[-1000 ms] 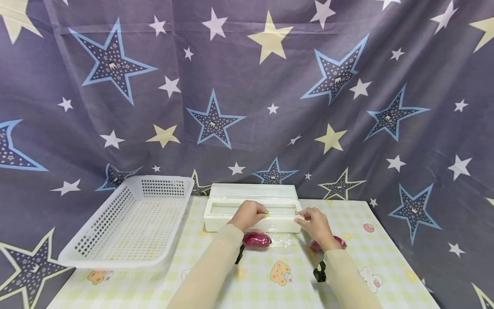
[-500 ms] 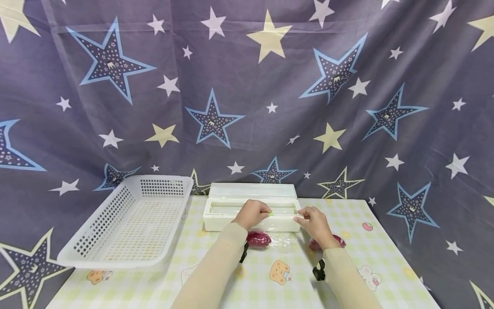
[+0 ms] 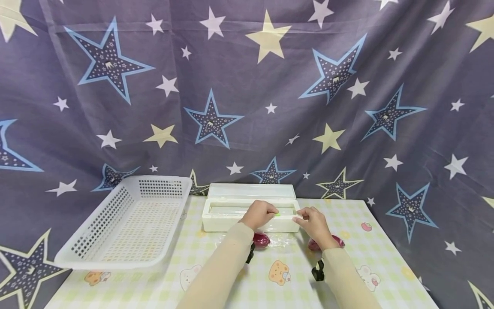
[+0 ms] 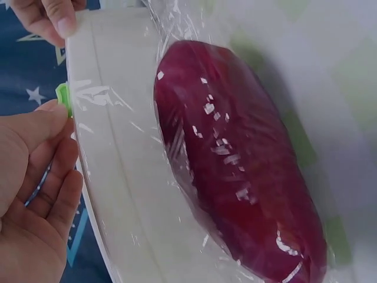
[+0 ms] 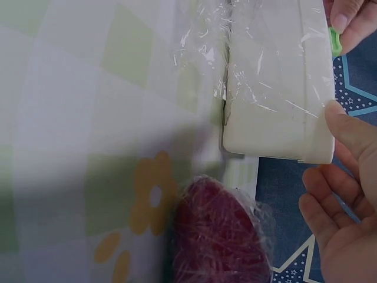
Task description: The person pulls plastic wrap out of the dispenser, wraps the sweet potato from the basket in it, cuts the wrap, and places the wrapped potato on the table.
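Note:
A white cling film dispenser (image 3: 221, 224) stands at the back of the table, its lid (image 3: 251, 190) raised. My left hand (image 3: 260, 213) pinches the small green slide cutter (image 4: 63, 98) on its front edge. At the right end of the dispenser, my right hand (image 3: 313, 221) grips the corner between thumb and fingers. Clear film (image 4: 141, 183) drapes down the front and over a smooth, elongated purple-red item (image 4: 235, 165), which looks like a sweet potato. A second such item (image 5: 221, 236), wrapped in film, lies below my right hand, partly hidden by the wrist in the head view.
To the left stands a large white perforated plastic basket (image 3: 112, 265). A checked cloth with cartoon prints covers the table (image 3: 293, 296). Right behind the dispenser hangs a dark curtain (image 3: 247, 163) with stars.
My left hand has slid the green cutter to the right along the dispenser, closer to my right hand. The right hand keeps its hold at the end.

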Motion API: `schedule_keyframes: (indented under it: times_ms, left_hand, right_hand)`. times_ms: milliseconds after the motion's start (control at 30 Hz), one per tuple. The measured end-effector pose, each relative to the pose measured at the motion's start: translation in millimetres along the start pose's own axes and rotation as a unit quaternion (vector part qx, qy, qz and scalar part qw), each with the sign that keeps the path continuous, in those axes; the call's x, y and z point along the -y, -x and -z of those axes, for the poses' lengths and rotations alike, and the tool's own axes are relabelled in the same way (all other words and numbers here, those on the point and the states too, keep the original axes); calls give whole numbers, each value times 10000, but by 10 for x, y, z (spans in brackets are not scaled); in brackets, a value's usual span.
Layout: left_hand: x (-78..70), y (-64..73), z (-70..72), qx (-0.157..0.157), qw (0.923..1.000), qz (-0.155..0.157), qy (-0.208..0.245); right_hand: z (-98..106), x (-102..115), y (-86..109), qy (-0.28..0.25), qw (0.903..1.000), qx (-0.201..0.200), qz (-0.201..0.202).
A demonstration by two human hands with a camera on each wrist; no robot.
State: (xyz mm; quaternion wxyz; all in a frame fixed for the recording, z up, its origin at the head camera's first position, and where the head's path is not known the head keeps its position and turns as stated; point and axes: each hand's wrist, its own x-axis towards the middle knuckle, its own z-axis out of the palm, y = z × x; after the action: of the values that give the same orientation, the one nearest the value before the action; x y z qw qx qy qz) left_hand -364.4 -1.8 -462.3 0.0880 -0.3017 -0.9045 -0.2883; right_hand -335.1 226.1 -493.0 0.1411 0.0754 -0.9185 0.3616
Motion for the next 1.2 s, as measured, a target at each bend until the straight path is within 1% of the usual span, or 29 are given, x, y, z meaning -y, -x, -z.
schedule_keyframes:
  times_ms: [200, 300, 567, 700, 767, 867, 1000, 1133, 1200]
  left_hand:
    - [-37, -42, -22, -76, 9996, -82, -250]
    - [-51, -51, -20, -55, 9996, -74, -276]
    - [-59, -77, -50, -140, 9998, 59, -114]
    - [-89, -100, -62, -128, 9998, 138, -37]
    - [-121, -105, -60, -106, 9999, 126, 5]
    - [-162, -109, -58, -95, 9999, 1, 39]
    - [-190, -130, -107, -137, 9998, -110, -59]
    - [-246, -161, -180, -205, 9993, -78, -290]
    - [-286, -173, -204, -232, 9992, -51, -325]
  right_hand:
    - [-11, -8, -8, 28, 10000, -39, 26]
    - [-10, -12, -7, 29, 10000, -36, 19]
    - [-9, -24, -8, 0, 10000, -16, -10]
    - [6, -9, -3, 7, 10000, -42, 2]
    - [11, 0, -1, 4, 10000, -38, 2]
    - [11, 5, -3, 5, 10000, -6, 13]
    - [-4, -3, -2, 3, 10000, -18, 38]
    - [-11, -7, 13, 12, 10000, -57, 75]
    - [-11, -4, 16, 14, 9999, -77, 89]
